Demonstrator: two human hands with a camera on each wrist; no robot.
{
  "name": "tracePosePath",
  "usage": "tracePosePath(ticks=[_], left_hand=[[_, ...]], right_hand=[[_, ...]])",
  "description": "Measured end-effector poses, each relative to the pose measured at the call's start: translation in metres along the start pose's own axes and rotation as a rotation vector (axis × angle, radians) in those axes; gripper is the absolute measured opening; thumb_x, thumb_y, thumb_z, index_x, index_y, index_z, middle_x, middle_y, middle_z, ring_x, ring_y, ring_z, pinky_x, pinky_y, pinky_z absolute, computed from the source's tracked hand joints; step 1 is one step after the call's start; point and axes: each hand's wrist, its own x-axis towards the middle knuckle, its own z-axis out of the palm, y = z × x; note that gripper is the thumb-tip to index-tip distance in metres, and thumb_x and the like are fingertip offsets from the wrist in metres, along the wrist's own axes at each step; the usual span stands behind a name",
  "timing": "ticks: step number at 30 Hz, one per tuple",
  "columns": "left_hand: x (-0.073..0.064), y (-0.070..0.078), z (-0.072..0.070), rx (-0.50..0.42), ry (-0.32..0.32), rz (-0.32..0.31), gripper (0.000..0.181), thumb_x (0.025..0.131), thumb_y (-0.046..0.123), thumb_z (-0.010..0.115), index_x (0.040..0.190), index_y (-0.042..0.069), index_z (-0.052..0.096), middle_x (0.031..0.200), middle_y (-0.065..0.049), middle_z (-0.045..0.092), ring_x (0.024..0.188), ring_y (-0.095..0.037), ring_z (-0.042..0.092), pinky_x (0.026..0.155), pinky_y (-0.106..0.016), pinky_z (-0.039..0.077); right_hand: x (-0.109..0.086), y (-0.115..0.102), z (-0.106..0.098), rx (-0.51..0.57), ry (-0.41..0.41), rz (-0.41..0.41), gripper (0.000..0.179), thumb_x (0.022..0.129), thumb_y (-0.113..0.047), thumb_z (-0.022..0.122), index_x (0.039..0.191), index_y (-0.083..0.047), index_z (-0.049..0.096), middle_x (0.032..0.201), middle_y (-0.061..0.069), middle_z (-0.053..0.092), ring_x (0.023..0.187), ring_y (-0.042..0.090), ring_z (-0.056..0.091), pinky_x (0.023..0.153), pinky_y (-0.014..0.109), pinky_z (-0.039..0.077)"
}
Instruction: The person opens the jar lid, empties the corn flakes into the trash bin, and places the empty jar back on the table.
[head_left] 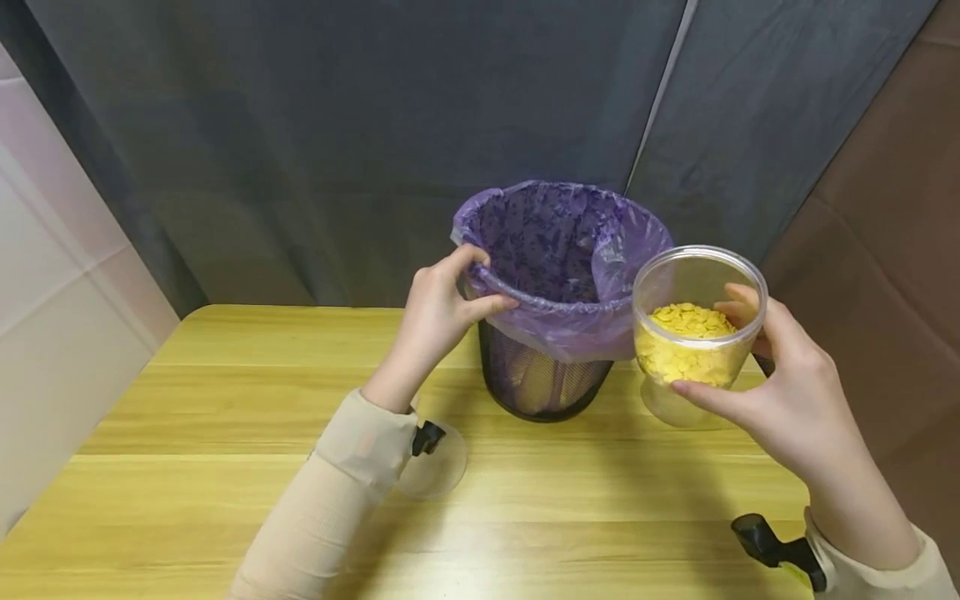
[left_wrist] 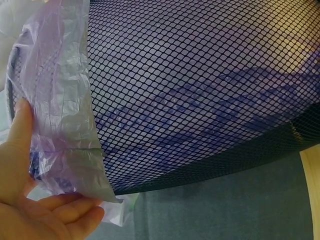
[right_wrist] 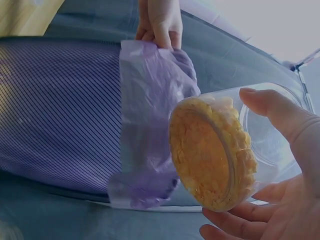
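A black mesh wastebasket [head_left: 546,383], lined with a purple plastic bag [head_left: 577,333] folded over its rim, stands on the table. My left hand [head_left: 447,300] grips the wastebasket's near-left rim through the bag, as the left wrist view also shows with its thumb [left_wrist: 20,127]. On the right, my right hand [head_left: 795,392] holds a clear plastic jar [head_left: 701,333] by its side, thumb in front and fingers behind. Yellow flakes [right_wrist: 200,155] fill its lower part. The jar's top has no lid on it, and it is beside the wastebasket's right rim, nearly upright.
A clear round lid [head_left: 435,467] lies on the wooden table [head_left: 247,433], partly behind the left sleeve. Dark grey curtain panels [head_left: 337,150] rise right behind the table's far edge. Brown fabric [head_left: 885,267] hangs on the right, pale fabric [head_left: 60,292] on the left.
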Motion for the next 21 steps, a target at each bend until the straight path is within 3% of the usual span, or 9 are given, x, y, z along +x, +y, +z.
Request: tracePosePath(ticks=[3,9,16,21], left_hand=[[0.000,-0.001,0.000,0.001,0.004,0.007,0.044,0.069,0.029,0.085,0.099,0.010,0.061,0.073,-0.004,0.058,0.056,-0.017,0.036,0.054,-0.032,0.034],[-0.001,-0.002,-0.001,0.004,0.007,0.000,0.045,0.069,0.029,0.085,0.100,0.008,0.061,0.074,-0.006,0.059,0.057,-0.017,0.037,0.055,-0.032,0.035],[-0.001,-0.001,0.000,-0.019,-0.005,0.001,0.044,0.070,0.030,0.085,0.101,0.010,0.060,0.074,-0.005,0.059,0.057,-0.017,0.036,0.055,-0.032,0.035],[-0.001,-0.003,0.003,-0.012,0.016,0.017,0.044,0.069,0.029,0.085,0.099,0.011,0.060,0.076,-0.003,0.058,0.058,-0.017,0.037,0.056,-0.032,0.035]], right_hand=[[0.008,-0.002,-0.006,-0.042,0.006,0.019,0.099,0.056,-0.013,0.094,0.141,-0.015,0.045,0.125,0.010,0.056,0.089,-0.005,0.047,0.079,0.016,0.032],[0.026,-0.003,-0.014,-0.114,0.020,0.071,0.098,0.059,-0.020,0.093,0.143,-0.016,0.042,0.122,0.007,0.055,0.082,0.004,0.045,0.073,0.025,0.031],[0.045,-0.004,-0.017,-0.142,0.048,0.059,0.092,0.059,-0.017,0.093,0.138,-0.009,0.045,0.129,0.011,0.050,0.091,0.021,0.045,0.073,0.024,0.031],[0.057,-0.002,-0.017,-0.162,0.060,0.067,0.087,0.059,-0.020,0.093,0.133,-0.007,0.047,0.131,0.010,0.048,0.090,0.020,0.042,0.073,0.027,0.031]])
